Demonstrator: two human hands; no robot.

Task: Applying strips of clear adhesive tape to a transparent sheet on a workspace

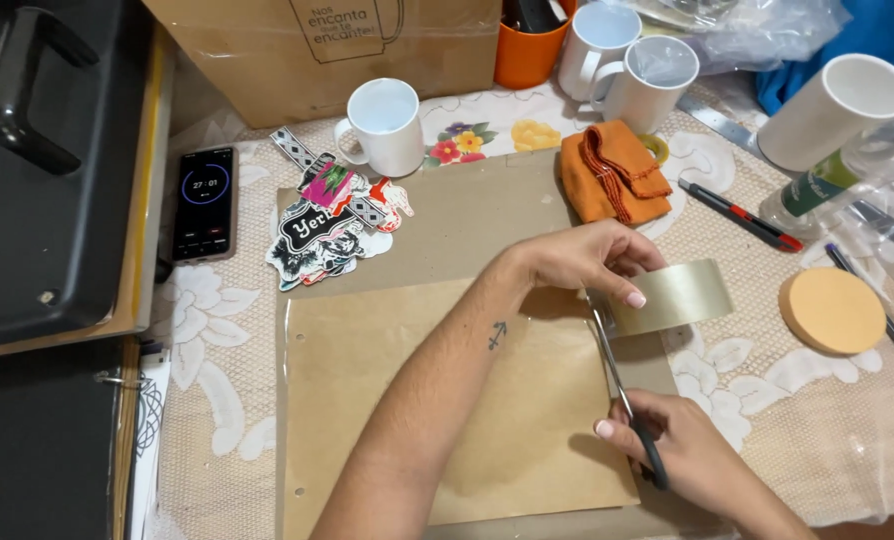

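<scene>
My left hand (587, 258) reaches across a brown paper sheet (417, 400) and holds a roll of clear packing tape (675, 295) at the sheet's right edge. My right hand (692, 455) grips black-handled scissors (622, 395). Their blades point up toward the strip of tape just below the roll. The brown sheet lies on a larger brown cardboard board (467, 215) with punched holes along its left side.
A pile of stickers (329, 225) and a phone (205, 203) lie at the left, beside a black machine (47, 160). White mugs (387, 125), an orange cloth (615, 172), pens (739, 214), a cork coaster (832, 310) and a spray bottle (847, 170) ring the board.
</scene>
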